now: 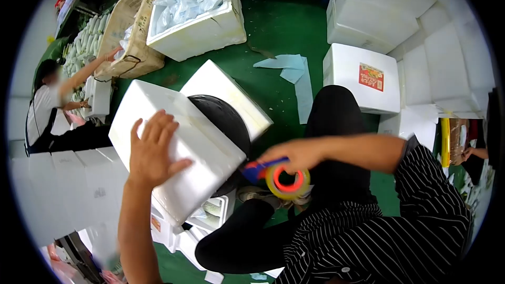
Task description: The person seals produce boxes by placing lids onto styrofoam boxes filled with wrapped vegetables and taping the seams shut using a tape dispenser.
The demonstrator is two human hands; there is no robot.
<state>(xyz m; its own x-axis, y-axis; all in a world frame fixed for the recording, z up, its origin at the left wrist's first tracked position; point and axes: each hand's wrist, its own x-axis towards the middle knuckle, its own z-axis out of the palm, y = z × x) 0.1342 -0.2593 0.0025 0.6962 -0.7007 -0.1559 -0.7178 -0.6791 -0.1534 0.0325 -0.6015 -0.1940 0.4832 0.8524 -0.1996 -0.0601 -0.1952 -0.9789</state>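
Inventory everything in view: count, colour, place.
Rectangular foam box: one, white, centre
Round plastic object: one, black, beside it
Foam block: one, white, behind both
Tape dispenser: one, blue and red, centre
Tape roll: one, yellow, centre
Foam box of bags: one, white, top
Plastic crate: one, beige, upper left
Labelled foam box: one, white, right
Other foam boxes: many, white, both sides
Sheet strips: some, light blue, green floor
Oblong vegetables: many, pale green, left
Co-worker: one, white top, left
Another person's hand: one, bare, far right
Striped shirt, trousers: one each, black, below
Left hand: one, bare, on central box
Right hand: one, bare, holding dispenser
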